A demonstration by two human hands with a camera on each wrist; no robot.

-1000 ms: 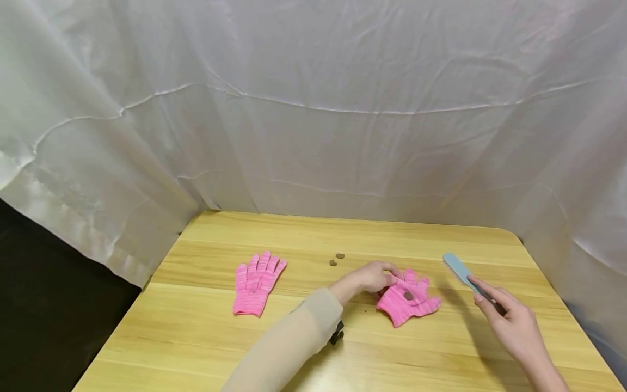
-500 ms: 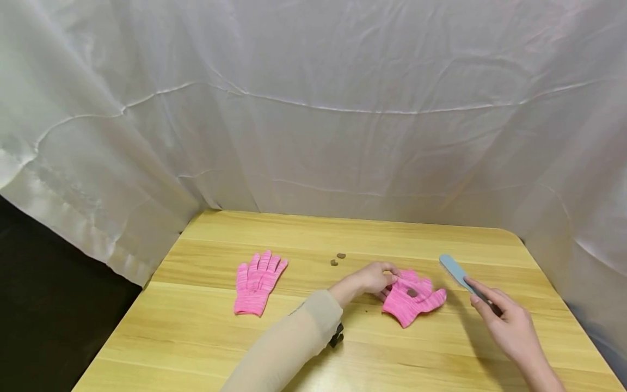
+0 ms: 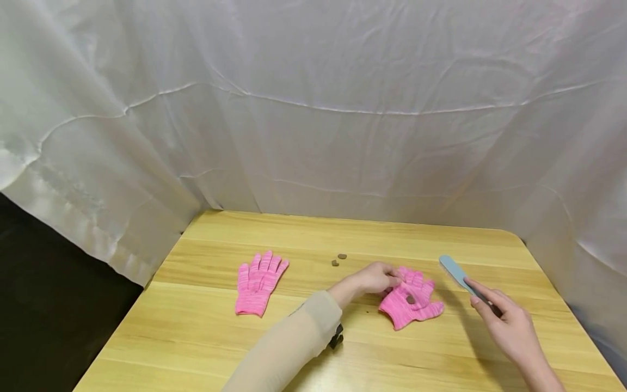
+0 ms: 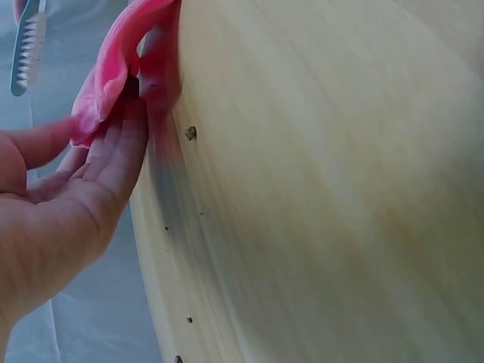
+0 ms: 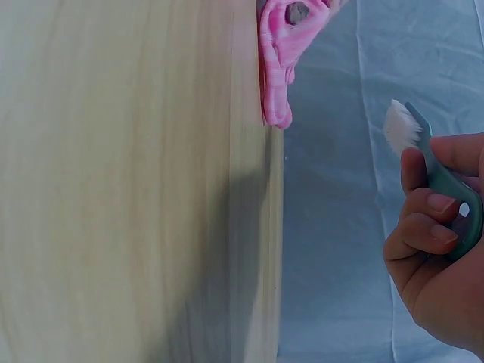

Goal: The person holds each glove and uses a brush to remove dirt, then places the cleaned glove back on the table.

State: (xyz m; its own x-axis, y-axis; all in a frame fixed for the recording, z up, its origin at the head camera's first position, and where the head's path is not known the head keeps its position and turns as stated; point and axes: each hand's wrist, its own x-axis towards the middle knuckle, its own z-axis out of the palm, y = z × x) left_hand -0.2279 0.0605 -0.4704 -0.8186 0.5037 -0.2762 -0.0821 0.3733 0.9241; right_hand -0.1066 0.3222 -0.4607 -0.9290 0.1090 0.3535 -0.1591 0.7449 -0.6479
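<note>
My left hand (image 3: pixel 377 277) pinches the edge of a pink knit glove (image 3: pixel 416 313) on the right half of the table. In the left wrist view, thumb and fingers grip the glove's fabric (image 4: pixel 113 68), which is lifted there. A brown lump (image 3: pixel 410 299) sits on the glove, also visible in the right wrist view. My right hand (image 3: pixel 506 321) holds a blue-green brush (image 3: pixel 453 268) by its handle, to the right of the glove. White bristles (image 5: pixel 401 127) show in the right wrist view, apart from the glove.
Another pink glove (image 3: pixel 257 286) lies flat at the left of the wooden table (image 3: pixel 196 337). Two brown lumps (image 3: pixel 342 256) rest near the middle, with small dark crumbs (image 4: pixel 190 133) closer to the left hand. A pale curtain (image 3: pixel 313 152) hangs behind the table.
The held glove shifted slightly right and then back, its fingers spreading flatter. The brush moved a little left and toward me early on, then stayed nearly still.
</note>
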